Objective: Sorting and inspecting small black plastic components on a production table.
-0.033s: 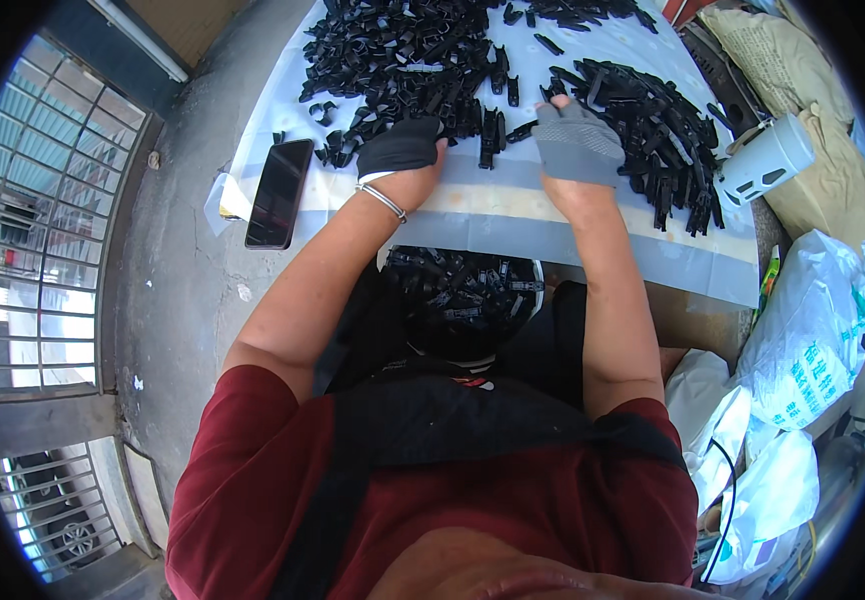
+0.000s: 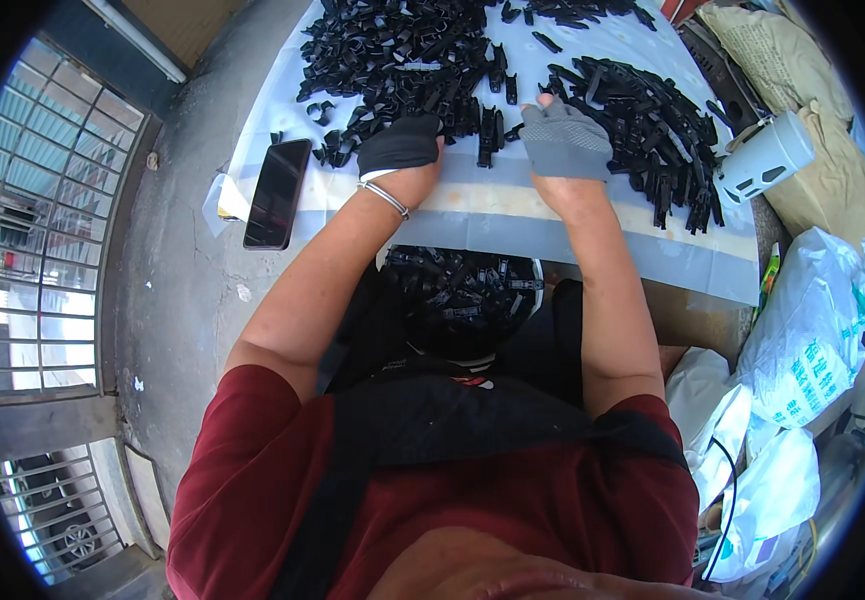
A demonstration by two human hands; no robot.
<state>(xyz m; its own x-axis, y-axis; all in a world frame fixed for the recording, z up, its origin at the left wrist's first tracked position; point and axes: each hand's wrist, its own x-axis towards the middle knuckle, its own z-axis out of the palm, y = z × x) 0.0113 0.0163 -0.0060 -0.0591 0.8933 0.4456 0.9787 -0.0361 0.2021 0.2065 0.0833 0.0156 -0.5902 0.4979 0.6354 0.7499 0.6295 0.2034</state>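
Observation:
My left hand point(image 2: 403, 160), in a black glove with the thumb bare, rests at the near edge of a heap of curved black plastic pieces point(image 2: 393, 50). Its other fingers are hidden behind the glove. Farther right, my right hand point(image 2: 565, 140) wears a grey fingerless glove; its bare fingertips are bent together beside a pile of long black plastic clips point(image 2: 653, 130). Whatever lies between them is hidden. Several joined black pieces point(image 2: 491, 135) lie side by side on the white sheet point(image 2: 343, 200) between my hands.
A dark phone point(image 2: 278, 195) lies at the table's left edge. Below the front edge, between my legs, a bucket point(image 2: 468, 300) holds more black clips. A white plastic cup-like container point(image 2: 773, 155) leans at the right, with plastic bags point(image 2: 803, 330) beyond the table.
My right hand has shifted slightly left, partly covering a black piece beside it. My left hand stays nearly in place.

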